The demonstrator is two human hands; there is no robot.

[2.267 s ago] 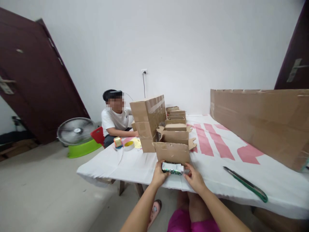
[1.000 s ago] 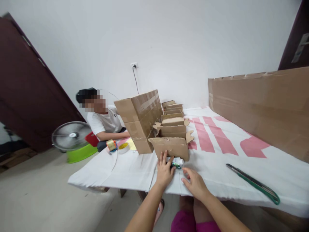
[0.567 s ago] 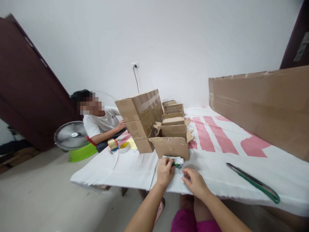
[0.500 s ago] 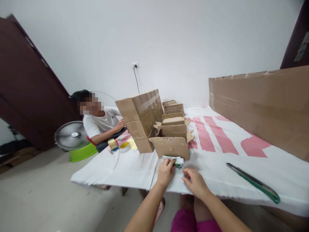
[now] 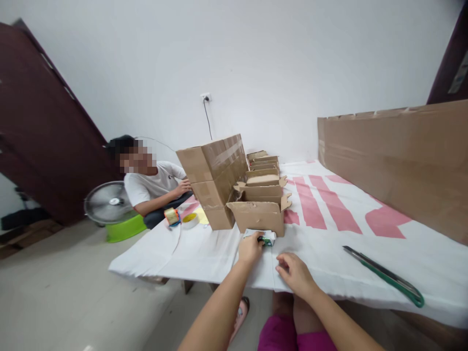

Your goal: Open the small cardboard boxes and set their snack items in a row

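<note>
My left hand (image 5: 250, 248) is closed on a small white-and-green packet (image 5: 269, 238) that lies on the cloth; its print is too small to read. Right behind the packet stands an open cardboard box (image 5: 259, 218) with its flaps up. My right hand (image 5: 295, 274) rests at the table's near edge, fingers loosely bent and apart, with nothing visible in it. Further right on the white cloth (image 5: 314, 258) lies a utility knife with a green handle (image 5: 387, 278).
More open boxes (image 5: 262, 179) run back in a row beside a stack of taped cartons (image 5: 219, 180). Tape rolls (image 5: 190, 221) lie on the left. A co-worker (image 5: 153, 187) sits there near a fan (image 5: 113, 202). A long cardboard panel (image 5: 395, 151) stands along the right.
My left hand has shifted slightly forward with the packet, and the nearest open box sits slightly further back. My right hand has hardly moved.
</note>
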